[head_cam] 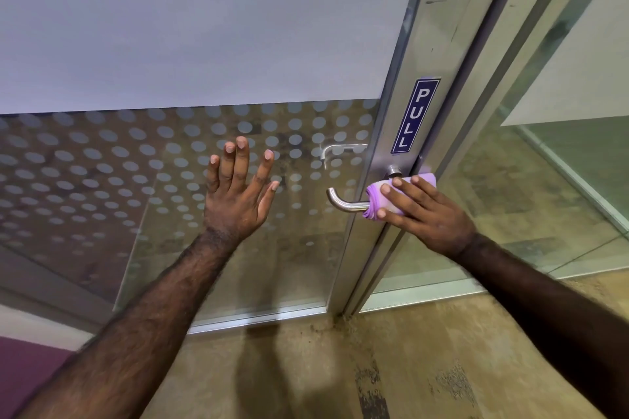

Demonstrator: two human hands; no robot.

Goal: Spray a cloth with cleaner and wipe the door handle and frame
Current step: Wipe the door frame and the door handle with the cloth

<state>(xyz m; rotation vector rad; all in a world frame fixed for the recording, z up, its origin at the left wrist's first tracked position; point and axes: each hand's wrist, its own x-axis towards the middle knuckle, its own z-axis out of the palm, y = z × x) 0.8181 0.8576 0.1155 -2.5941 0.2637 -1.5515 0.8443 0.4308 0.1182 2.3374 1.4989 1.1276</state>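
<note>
A folded lilac cloth (391, 196) is being pressed around the inner end of the curved brushed-steel lever door handle (343, 202) by the right hand (422, 211), close to the round steel rose where the handle is joined to the aluminium door frame (401, 85). The fingers (401, 185) of that hand are being curled over the top and front of the cloth, so that the cloth is being gripped between them and the handle; the thumb is hidden beneath. The free, hooked end of the handle is being left bare, pointing away from the frame edge toward the middle of the glass. The left hand (238, 194) is being held up in front of the frosted, dot-patterned glass door panel (102, 163), well apart from the handle, with its fingers (235, 163) spread wide and nothing being held; whether the palm is touching the glass cannot be told. A blue vertical sticker reading PULL (414, 116) is being shown on the frame just above the handle. A second handle (340, 150) is being seen faintly through the glass, on the far side of the door. The mottled tan floor (408, 367) is being crossed by both forearms at the bottom edge of the view.
</note>
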